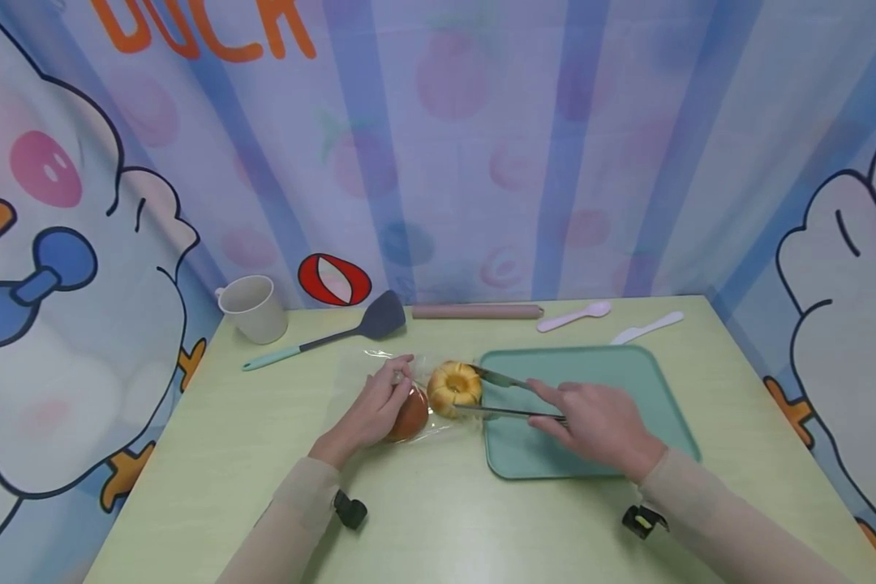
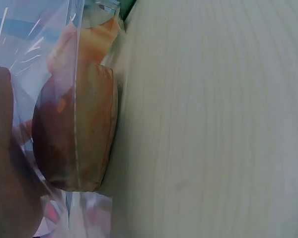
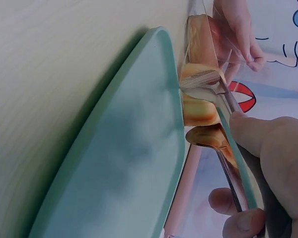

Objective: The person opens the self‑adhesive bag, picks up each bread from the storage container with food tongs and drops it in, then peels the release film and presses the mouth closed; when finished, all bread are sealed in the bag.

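A clear plastic bag lies left of the tray, holding a round brown bun and a golden, pumpkin-shaped bread. My left hand pinches the bag's film just above the brown bun, which shows through the plastic in the left wrist view. Metal tongs are gripped in my right hand, thumb on one arm and fingers on the other. Their two tips stand on either side of the golden bread, at the bag's right end. A green tray lies beneath the right hand.
Behind the bag lie a spatula with a mint handle, a pink rolling pin, a pink spoon and a light knife. A white mug stands at the back left, close to the printed curtain.
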The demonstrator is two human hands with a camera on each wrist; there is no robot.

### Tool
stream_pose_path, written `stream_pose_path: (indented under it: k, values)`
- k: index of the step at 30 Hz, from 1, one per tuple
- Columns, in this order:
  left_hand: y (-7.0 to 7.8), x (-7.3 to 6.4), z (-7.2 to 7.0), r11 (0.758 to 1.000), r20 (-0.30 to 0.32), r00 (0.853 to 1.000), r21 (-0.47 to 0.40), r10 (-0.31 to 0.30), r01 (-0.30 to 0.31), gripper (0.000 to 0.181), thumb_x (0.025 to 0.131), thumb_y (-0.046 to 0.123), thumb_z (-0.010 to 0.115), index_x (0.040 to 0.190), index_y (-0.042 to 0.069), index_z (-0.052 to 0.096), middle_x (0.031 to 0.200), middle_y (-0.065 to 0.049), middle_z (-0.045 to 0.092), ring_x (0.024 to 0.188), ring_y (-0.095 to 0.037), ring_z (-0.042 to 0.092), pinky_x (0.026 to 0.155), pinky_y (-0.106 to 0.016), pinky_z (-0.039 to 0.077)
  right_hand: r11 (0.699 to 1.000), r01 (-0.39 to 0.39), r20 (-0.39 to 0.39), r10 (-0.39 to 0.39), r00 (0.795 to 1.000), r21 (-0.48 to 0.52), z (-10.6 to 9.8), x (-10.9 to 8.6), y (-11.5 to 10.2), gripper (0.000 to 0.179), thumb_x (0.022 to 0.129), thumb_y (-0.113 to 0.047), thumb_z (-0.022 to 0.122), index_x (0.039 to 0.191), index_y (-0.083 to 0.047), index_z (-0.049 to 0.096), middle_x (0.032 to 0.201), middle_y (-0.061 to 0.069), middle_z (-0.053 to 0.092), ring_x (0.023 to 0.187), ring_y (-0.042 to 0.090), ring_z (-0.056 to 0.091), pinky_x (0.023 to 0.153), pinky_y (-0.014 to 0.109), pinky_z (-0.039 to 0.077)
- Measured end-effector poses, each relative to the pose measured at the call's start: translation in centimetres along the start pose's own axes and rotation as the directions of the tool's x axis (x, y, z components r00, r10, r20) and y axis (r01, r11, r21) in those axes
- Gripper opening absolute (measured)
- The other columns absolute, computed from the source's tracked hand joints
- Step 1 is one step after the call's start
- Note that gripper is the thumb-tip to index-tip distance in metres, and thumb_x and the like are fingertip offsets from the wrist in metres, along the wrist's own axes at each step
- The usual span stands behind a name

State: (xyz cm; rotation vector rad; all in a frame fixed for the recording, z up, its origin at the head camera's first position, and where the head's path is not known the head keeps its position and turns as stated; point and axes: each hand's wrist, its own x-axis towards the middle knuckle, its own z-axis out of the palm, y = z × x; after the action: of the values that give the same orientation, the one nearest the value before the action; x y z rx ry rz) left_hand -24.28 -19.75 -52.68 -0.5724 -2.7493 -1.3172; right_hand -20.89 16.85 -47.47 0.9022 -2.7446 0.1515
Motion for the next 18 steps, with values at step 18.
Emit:
stream_pose_path:
  k: [18]
  values:
    - [-0.5, 0.3, 0.3, 1.0, 0.013, 1.0, -0.012, 0.002, -0.001, 0.01, 0.113, 0.023, 0.042, 0.114, 0.015, 0.047, 0.158, -0.018, 0.049, 0.152, -0.04, 0.038, 0.118, -0.08, 0.008, 0.974, -0.111, 0.101, 0.092, 0.991, 0.2, -0.5, -0.6, 0.9, 0.066, 0.098, -0.063, 0.064, 0.151, -0.026, 0.059, 0.061, -0.017, 0.044, 0.05, 0.001, 0.037, 0.043, 0.025, 0.031]
